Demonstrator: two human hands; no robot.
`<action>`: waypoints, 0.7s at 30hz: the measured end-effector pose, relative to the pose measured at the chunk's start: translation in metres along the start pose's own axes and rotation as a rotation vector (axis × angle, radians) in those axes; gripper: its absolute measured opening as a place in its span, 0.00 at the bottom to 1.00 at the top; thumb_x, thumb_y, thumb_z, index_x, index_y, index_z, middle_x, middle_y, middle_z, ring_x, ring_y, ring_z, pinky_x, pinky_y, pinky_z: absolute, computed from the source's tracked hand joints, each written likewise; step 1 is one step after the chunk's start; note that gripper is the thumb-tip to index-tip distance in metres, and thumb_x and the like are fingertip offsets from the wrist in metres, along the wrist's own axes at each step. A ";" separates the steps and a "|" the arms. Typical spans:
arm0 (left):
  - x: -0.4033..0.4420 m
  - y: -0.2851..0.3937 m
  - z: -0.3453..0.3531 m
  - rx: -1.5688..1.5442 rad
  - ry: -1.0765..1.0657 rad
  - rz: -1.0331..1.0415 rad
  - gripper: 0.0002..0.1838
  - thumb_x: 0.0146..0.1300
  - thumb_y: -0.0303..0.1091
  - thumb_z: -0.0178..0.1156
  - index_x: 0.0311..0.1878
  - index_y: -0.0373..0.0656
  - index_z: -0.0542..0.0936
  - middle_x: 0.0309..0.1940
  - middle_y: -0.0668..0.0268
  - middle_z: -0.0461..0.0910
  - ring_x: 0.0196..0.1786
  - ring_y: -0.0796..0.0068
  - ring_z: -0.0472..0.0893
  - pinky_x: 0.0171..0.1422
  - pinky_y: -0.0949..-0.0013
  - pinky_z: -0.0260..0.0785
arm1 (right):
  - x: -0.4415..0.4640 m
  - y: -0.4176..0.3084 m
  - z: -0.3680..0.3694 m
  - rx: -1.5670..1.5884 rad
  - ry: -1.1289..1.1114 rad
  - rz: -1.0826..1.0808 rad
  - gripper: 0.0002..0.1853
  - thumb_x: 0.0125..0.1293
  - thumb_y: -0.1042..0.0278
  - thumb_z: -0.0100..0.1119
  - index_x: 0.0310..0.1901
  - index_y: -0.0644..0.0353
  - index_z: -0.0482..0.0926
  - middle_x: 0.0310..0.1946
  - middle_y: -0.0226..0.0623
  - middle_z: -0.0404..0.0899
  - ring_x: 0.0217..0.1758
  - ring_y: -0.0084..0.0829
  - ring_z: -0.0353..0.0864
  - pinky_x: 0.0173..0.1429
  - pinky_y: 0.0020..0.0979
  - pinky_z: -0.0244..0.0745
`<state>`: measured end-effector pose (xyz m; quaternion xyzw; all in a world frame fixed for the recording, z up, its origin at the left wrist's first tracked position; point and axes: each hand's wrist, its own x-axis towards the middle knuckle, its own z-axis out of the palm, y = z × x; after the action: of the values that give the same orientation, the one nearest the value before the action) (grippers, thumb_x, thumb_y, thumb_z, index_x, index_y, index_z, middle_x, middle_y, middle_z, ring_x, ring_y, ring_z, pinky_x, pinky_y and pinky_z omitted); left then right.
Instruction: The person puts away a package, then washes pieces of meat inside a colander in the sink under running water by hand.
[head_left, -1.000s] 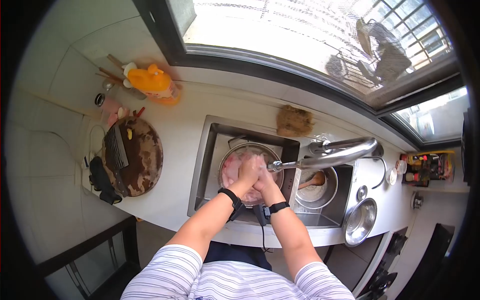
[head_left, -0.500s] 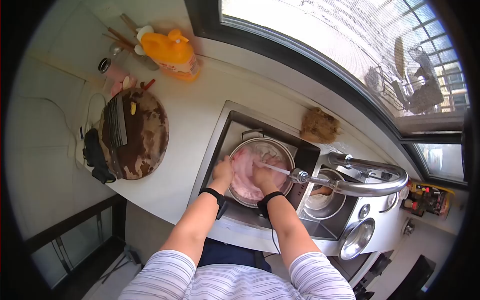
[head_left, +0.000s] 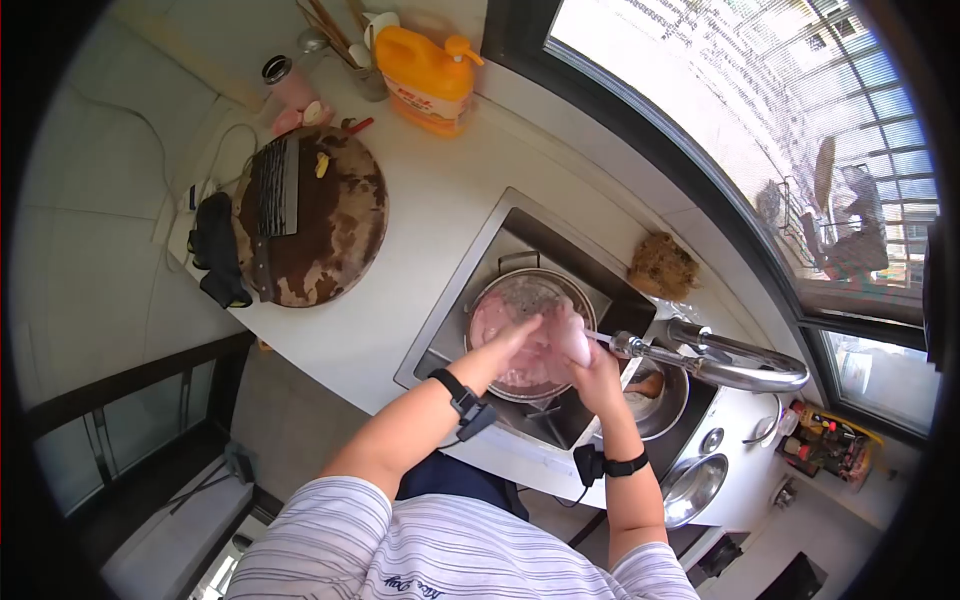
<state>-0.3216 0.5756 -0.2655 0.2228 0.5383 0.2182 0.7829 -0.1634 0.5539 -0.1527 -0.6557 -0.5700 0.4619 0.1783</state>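
A round metal pot (head_left: pixel 508 393) stands in the left basin of the sink, with pale pink raw meat (head_left: pixel 492 314) and cloudy water in it. Over the pot's right side, my right hand (head_left: pixel 596 376) is closed round a pink piece of meat (head_left: pixel 572 337), close to the faucet's spout (head_left: pixel 625 344). My left hand (head_left: pixel 520 343) reaches over the middle of the pot against the meat; its fingers are partly blurred, and whether they grip is unclear.
A cleaver (head_left: pixel 278 188) lies on a round chopping board (head_left: pixel 345 220) at left, near an orange bottle (head_left: pixel 425 80). Right of the pot are a second pot (head_left: pixel 672 405) with a wooden spoon and a metal bowl (head_left: pixel 697 490). A brown scrubber (head_left: pixel 663 266) sits behind the sink.
My right hand has moved right and lifted a piece of meat from the pot. My left hand has gone from the pot's left rim to its middle. The view has turned.
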 end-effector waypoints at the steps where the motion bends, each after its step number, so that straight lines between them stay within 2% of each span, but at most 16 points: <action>1: -0.013 0.016 0.013 -0.311 -0.127 -0.225 0.16 0.60 0.43 0.53 0.47 0.44 0.73 0.38 0.57 0.78 0.41 0.58 0.78 0.47 0.59 0.71 | -0.008 -0.005 -0.001 -0.008 -0.032 -0.002 0.16 0.51 0.78 0.56 0.44 0.65 0.75 0.34 0.38 0.80 0.39 0.24 0.77 0.44 0.29 0.71; 2: -0.019 0.025 0.024 -0.620 -0.259 -0.449 0.15 0.61 0.44 0.53 0.43 0.43 0.75 0.35 0.58 0.78 0.36 0.59 0.79 0.43 0.60 0.72 | -0.014 0.003 0.002 -0.121 -0.036 -0.065 0.16 0.48 0.80 0.56 0.42 0.63 0.75 0.33 0.42 0.79 0.38 0.30 0.79 0.43 0.30 0.71; 4: 0.008 0.000 0.042 -0.696 -0.276 -0.380 0.13 0.60 0.41 0.53 0.41 0.42 0.74 0.34 0.58 0.78 0.33 0.60 0.78 0.40 0.60 0.72 | -0.023 0.002 0.004 -0.269 -0.004 -0.209 0.15 0.44 0.78 0.55 0.38 0.60 0.75 0.29 0.49 0.77 0.36 0.51 0.76 0.41 0.40 0.71; 5: 0.025 -0.015 0.047 -0.766 -0.285 -0.317 0.11 0.59 0.39 0.53 0.39 0.42 0.74 0.33 0.58 0.77 0.30 0.60 0.77 0.37 0.61 0.72 | -0.027 -0.002 0.005 -0.314 -0.007 -0.229 0.12 0.43 0.77 0.57 0.33 0.61 0.73 0.26 0.49 0.75 0.34 0.53 0.74 0.38 0.45 0.69; 6: 0.038 -0.024 0.046 -0.771 -0.297 -0.315 0.11 0.59 0.39 0.53 0.39 0.42 0.74 0.33 0.58 0.77 0.30 0.60 0.77 0.37 0.61 0.72 | -0.029 0.004 0.007 -0.327 0.004 -0.230 0.10 0.43 0.76 0.58 0.31 0.61 0.71 0.27 0.51 0.73 0.34 0.52 0.73 0.37 0.45 0.67; 8: 0.054 -0.036 0.043 -0.735 -0.320 -0.013 0.09 0.54 0.33 0.53 0.37 0.40 0.73 0.30 0.58 0.75 0.30 0.59 0.76 0.37 0.58 0.72 | -0.033 0.020 0.009 -0.382 0.033 -0.217 0.09 0.44 0.76 0.57 0.30 0.61 0.72 0.28 0.50 0.74 0.34 0.50 0.74 0.38 0.44 0.68; 9: 0.046 -0.023 0.049 -0.848 -0.054 -0.100 0.08 0.49 0.29 0.52 0.34 0.38 0.71 0.27 0.56 0.74 0.29 0.57 0.76 0.37 0.57 0.71 | -0.035 0.031 0.009 -0.392 0.040 -0.212 0.09 0.44 0.76 0.57 0.30 0.61 0.72 0.28 0.50 0.74 0.34 0.50 0.74 0.38 0.44 0.68; 12: 0.033 -0.008 0.045 -0.807 -0.079 -0.221 0.09 0.46 0.27 0.52 0.34 0.37 0.71 0.25 0.56 0.73 0.27 0.58 0.75 0.34 0.56 0.71 | -0.037 0.068 0.013 -0.485 -0.058 -0.181 0.12 0.46 0.76 0.58 0.35 0.63 0.74 0.29 0.47 0.73 0.35 0.48 0.76 0.39 0.38 0.70; 13: 0.045 -0.018 0.045 -0.723 -0.041 -0.163 0.06 0.46 0.25 0.51 0.30 0.37 0.71 0.24 0.58 0.72 0.27 0.61 0.75 0.29 0.57 0.70 | -0.034 0.081 0.013 -0.390 -0.122 -0.146 0.12 0.47 0.75 0.58 0.37 0.62 0.74 0.29 0.46 0.74 0.36 0.45 0.77 0.40 0.36 0.71; 14: 0.055 -0.028 0.044 -0.716 -0.042 -0.163 0.06 0.46 0.25 0.51 0.30 0.37 0.71 0.24 0.58 0.72 0.27 0.61 0.75 0.29 0.57 0.70 | -0.033 0.093 0.012 -0.294 -0.186 -0.113 0.13 0.49 0.75 0.58 0.39 0.62 0.75 0.30 0.44 0.74 0.36 0.42 0.77 0.42 0.33 0.72; 15: 0.070 -0.043 0.043 -0.586 0.037 -0.137 0.06 0.45 0.24 0.51 0.29 0.37 0.72 0.24 0.59 0.73 0.27 0.62 0.75 0.27 0.59 0.69 | -0.026 0.092 0.009 -0.256 -0.150 0.016 0.15 0.51 0.74 0.58 0.43 0.62 0.75 0.32 0.39 0.77 0.37 0.36 0.79 0.45 0.31 0.72; 16: 0.069 -0.043 0.044 -0.455 0.114 -0.112 0.05 0.44 0.23 0.51 0.28 0.37 0.73 0.24 0.60 0.73 0.27 0.64 0.75 0.26 0.61 0.68 | -0.016 0.097 0.009 -0.254 -0.146 0.017 0.15 0.51 0.74 0.58 0.43 0.62 0.75 0.32 0.39 0.77 0.37 0.36 0.79 0.45 0.31 0.72; 18: 0.051 -0.024 0.049 -0.331 0.075 -0.135 0.06 0.43 0.22 0.51 0.28 0.37 0.74 0.24 0.61 0.73 0.26 0.67 0.74 0.25 0.64 0.67 | 0.005 0.109 0.007 0.115 0.040 0.136 0.19 0.53 0.74 0.57 0.49 0.63 0.72 0.43 0.37 0.77 0.45 0.35 0.77 0.51 0.32 0.70; 19: 0.034 -0.008 0.054 -0.212 0.042 -0.155 0.07 0.42 0.21 0.52 0.28 0.37 0.75 0.23 0.63 0.73 0.25 0.70 0.74 0.25 0.67 0.66 | 0.013 0.104 0.007 0.115 0.042 0.137 0.19 0.53 0.74 0.57 0.49 0.63 0.72 0.43 0.37 0.77 0.45 0.35 0.77 0.51 0.32 0.70; 20: 0.023 0.001 0.060 -0.212 0.043 -0.152 0.07 0.42 0.21 0.52 0.28 0.37 0.75 0.23 0.63 0.73 0.25 0.70 0.74 0.25 0.67 0.66 | 0.023 0.093 0.012 0.352 0.091 0.111 0.18 0.56 0.71 0.55 0.50 0.63 0.71 0.45 0.36 0.76 0.49 0.32 0.75 0.53 0.32 0.69; 21: 0.013 0.008 0.070 -0.275 0.010 -0.018 0.10 0.42 0.20 0.51 0.31 0.37 0.75 0.24 0.65 0.74 0.26 0.72 0.74 0.26 0.69 0.65 | 0.031 0.086 0.016 0.593 0.134 0.082 0.18 0.59 0.68 0.53 0.51 0.64 0.71 0.48 0.35 0.75 0.52 0.29 0.73 0.56 0.32 0.67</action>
<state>-0.2526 0.5819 -0.2485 0.1075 0.5093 0.2838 0.8053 -0.1284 0.5531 -0.2387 -0.6264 -0.3704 0.5707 0.3804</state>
